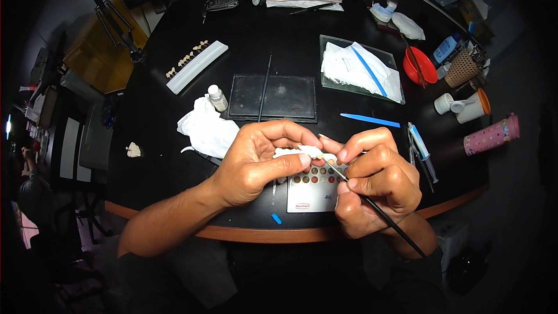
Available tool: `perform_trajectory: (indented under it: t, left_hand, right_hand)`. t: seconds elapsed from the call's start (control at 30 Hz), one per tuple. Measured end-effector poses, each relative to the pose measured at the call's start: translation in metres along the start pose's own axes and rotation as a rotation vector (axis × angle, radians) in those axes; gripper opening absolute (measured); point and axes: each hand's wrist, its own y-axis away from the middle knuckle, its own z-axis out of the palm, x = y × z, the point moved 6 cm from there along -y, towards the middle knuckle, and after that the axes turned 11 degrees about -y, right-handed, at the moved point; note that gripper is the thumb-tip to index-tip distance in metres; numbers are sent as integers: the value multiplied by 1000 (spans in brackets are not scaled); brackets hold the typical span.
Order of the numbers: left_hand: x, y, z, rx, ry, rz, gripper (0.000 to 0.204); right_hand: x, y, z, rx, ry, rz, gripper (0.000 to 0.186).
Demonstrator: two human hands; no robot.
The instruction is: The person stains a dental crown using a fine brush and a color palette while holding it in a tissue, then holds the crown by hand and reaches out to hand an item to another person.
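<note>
Over the near edge of the table, my left hand (250, 166) pinches a small white dental model (308, 152) between thumb and fingers. My right hand (378, 183) is closed round a thin black paintbrush (386, 219), its tip touching or very near the model at the fingertips. Fingers cover much of the model. Beneath the hands lies a white palette (311, 200) with rows of small round coloured wells, partly hidden. A crumpled white cloth (206, 127) and a small clear bottle (217, 97) with a white cap stand beyond my left hand.
A black slab (273, 99) carries another brush (265, 84). Tooth shade tabs (187, 58) stand along a white holder (197, 68). To the right are a glass plate (375, 94) with white tissue, a red bowl (427, 61), a blue stick (370, 120) and a pink bottle (491, 135).
</note>
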Motion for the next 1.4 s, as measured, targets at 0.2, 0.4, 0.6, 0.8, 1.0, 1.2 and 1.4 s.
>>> perform_trajectory:
  t: [0.2, 0.4, 0.6, 0.8, 1.0, 1.2, 1.4]
  left_hand:
    - [-2, 2, -2, 25, -27, -17, 20]
    - [-2, 1, -3, 19, -36, -23, 20]
    - [-5, 3, -4, 45, -33, -47, 19]
    - [-5, 3, -4, 37, -26, -65, 19]
    - [-4, 1, -1, 29, -21, -59, 20]
    - [-3, 3, -2, 28, 10, -40, 20]
    - [2, 1, 2, 12, 16, -23, 20]
  right_hand:
    - [-1, -2, 0, 9, -5, 4, 15]
    - [0, -1, 0, -1, -7, 3, 15]
    - [-2, -1, -1, 0, -3, 9, 15]
    - [-3, -2, -1, 21, 0, 11, 15]
    - [-4, -2, -2, 18, 21, 4, 15]
    - [-4, -3, 1, 11, 21, 9, 15]
    - [-6, -3, 0, -17, 32, -15, 16]
